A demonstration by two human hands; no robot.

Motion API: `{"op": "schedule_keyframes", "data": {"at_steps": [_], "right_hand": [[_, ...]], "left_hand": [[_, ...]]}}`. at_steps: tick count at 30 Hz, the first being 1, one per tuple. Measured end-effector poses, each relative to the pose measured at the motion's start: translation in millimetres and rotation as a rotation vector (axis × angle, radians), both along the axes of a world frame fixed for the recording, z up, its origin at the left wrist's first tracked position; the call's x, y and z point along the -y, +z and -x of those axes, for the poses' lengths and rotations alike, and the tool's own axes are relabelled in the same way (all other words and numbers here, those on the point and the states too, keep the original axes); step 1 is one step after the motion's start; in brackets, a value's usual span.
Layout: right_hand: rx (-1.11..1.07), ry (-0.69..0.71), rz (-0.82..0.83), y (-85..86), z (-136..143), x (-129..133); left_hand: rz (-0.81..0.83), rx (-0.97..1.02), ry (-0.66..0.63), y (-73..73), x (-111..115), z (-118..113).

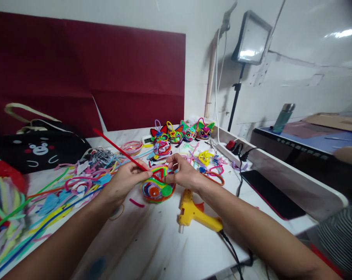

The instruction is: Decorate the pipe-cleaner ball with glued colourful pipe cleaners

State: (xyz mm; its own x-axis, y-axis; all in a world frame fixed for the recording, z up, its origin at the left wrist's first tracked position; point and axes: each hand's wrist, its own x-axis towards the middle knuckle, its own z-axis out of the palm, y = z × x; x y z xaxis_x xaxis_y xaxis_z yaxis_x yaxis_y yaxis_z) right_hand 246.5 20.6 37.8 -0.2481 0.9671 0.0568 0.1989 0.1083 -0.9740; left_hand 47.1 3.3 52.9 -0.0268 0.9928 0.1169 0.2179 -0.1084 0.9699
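A long red pipe cleaner (122,149) is pinched between the thumb and fingers of my left hand (133,175). It slants down to the right across a round, many-coloured pipe-cleaner ornament (157,191), which has an orange eye and a green disc. My right hand (180,171) is curled at the ornament's upper right side, its thumb on the edge close to the red pipe cleaner's lower end. Some of its fingertips are hidden behind the ornament. Just below my right wrist lies a yellow glue gun (190,212). A short magenta piece of pipe cleaner (136,203) rests at the ornament's left.
Several finished animal-face ornaments (189,132) stand at the back. Loose pipe cleaners (74,182) cover the left side, near a black bag (39,149). At right are a black phone (272,193), a power strip (231,152) and the table's raised rim (281,171). A person's striped sleeve (343,229) shows.
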Motion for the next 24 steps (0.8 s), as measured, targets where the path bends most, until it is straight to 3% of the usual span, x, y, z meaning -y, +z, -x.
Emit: {"op": "schedule_keyframes", "data": {"at_steps": [24], "right_hand": [[0.003,-0.010,0.000,-2.1,0.3,0.1]], "left_hand": [[0.065,0.002,-0.056,0.3,-2.3,9.8]]}}
